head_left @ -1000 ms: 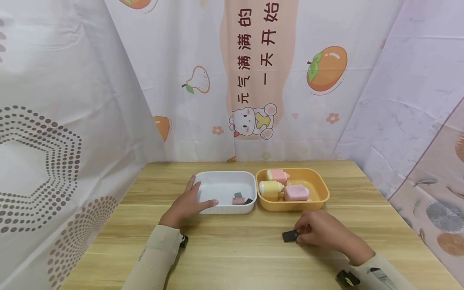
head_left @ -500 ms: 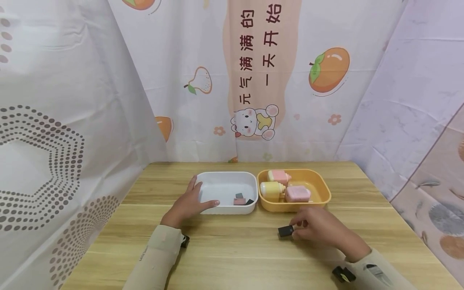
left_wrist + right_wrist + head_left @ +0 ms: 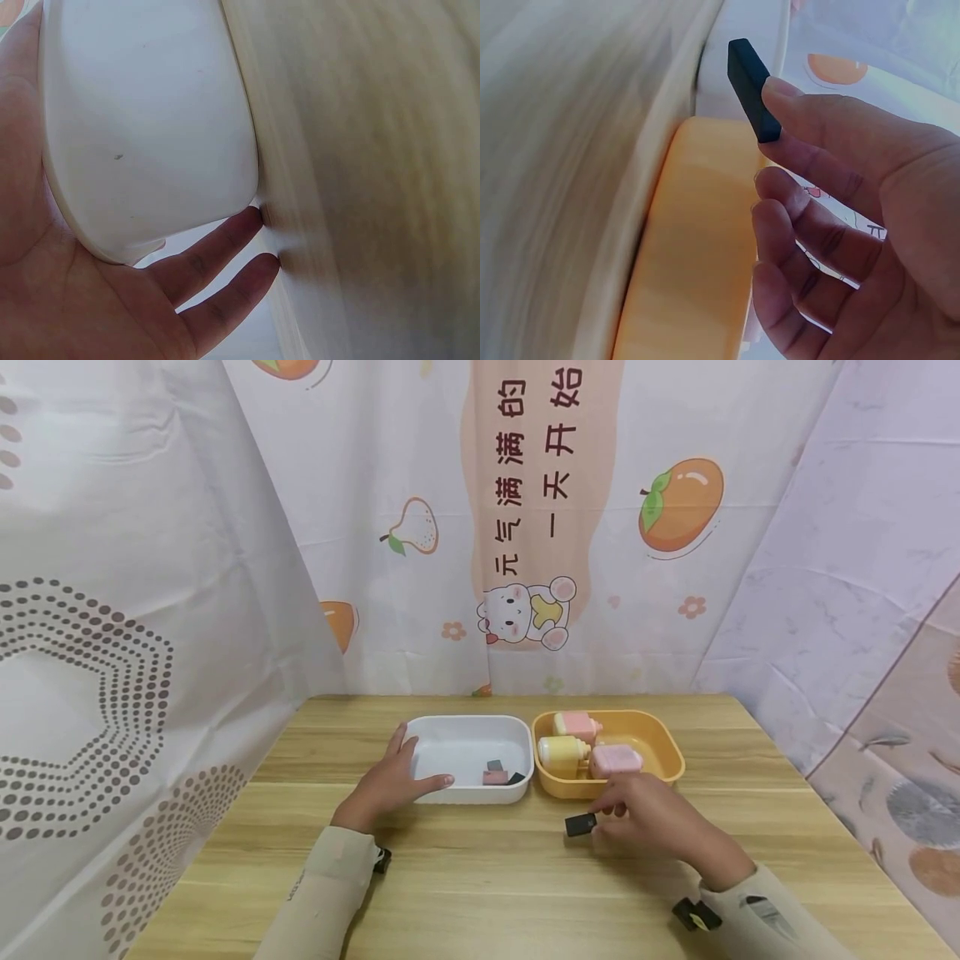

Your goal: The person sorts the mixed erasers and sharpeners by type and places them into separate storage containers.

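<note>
My left hand (image 3: pixel 386 785) rests spread on the left end of a white plastic tray (image 3: pixel 472 793). Its thumb lies along the near rim, its fingers reach along the left side, and in the left wrist view two straight fingertips (image 3: pixel 247 217) touch down beside the tray's corner. Between thumb and index finger my right hand (image 3: pixel 645 818) pinches a small flat black block (image 3: pixel 751 90) by one end. That block is above the table, in front of the orange tray (image 3: pixel 577 788); the other right fingers are loosely curled. A pink block (image 3: pixel 495 777), a grey block (image 3: pixel 494 765) and a black block (image 3: pixel 517 778) lie inside the white tray.
Next to the white tray, the orange tray holds a yellow bottle (image 3: pixel 561 752), a pink-and-cream bottle (image 3: pixel 574 725) and a pink bottle-like item (image 3: pixel 615 760). Both trays sit toward the back of the wooden table (image 3: pixel 480 893). A printed curtain (image 3: pixel 375 635) hangs behind it.
My right hand has moved left and away from me, carrying the black block closer to the white tray. The left hand has kept its place on the tray.
</note>
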Tool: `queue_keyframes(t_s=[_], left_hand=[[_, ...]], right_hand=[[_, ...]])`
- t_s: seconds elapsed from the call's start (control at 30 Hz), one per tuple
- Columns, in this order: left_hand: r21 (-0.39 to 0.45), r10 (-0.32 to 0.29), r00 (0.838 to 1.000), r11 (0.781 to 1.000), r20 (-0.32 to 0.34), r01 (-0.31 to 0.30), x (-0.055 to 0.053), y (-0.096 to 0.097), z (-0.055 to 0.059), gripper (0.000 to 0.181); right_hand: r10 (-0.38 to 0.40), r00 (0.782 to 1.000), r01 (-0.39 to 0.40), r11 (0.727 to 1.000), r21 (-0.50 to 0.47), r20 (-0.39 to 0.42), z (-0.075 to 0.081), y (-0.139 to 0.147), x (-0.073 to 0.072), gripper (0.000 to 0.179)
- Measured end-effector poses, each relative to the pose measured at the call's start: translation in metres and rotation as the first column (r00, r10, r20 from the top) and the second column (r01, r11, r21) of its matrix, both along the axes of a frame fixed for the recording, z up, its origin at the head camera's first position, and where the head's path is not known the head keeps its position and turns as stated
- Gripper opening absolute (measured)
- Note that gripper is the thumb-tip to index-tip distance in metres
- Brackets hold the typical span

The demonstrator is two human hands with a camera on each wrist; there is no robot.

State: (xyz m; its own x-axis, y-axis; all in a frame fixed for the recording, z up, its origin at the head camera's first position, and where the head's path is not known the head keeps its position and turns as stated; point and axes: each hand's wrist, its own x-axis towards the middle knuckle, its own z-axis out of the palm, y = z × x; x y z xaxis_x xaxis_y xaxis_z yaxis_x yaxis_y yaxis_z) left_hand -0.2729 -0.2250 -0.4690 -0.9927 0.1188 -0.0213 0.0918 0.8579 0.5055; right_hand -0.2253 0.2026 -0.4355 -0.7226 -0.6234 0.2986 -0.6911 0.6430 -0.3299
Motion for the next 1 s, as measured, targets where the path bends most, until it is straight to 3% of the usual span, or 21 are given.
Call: queue_keyframes(t_s=[0.37,0.6,0.83,1.0], left_hand=[[0.005,-0.008,1.0,1.0,-0.001,0.008,0.002,0.0,0.001,0.124],[0.009,-0.008,1.0,1.0,-0.002,0.008,0.004,0.0,0.004,0.124],[0.015,-0.012,1.0,1.0,-0.006,0.012,0.003,0.0,0.003,0.123],[0.02,-0.015,1.0,1.0,0.006,0.014,0.004,0.001,0.004,0.123]], right_hand=[[-0.04,0.999,0.04,0.999,-0.014,0.004,0.008,-0.009,-0.005,0.016],[-0.02,1.0,0.021,0.999,-0.025,0.016,0.013,-0.011,-0.008,0.019],[0.005,0.999,-0.005,1.0,-0.027,-0.032,0.02,-0.016,-0.013,0.017],[-0.032,0.999,0.032,0.999,-0.024,-0.019,0.024,-0.019,-0.014,0.016]])
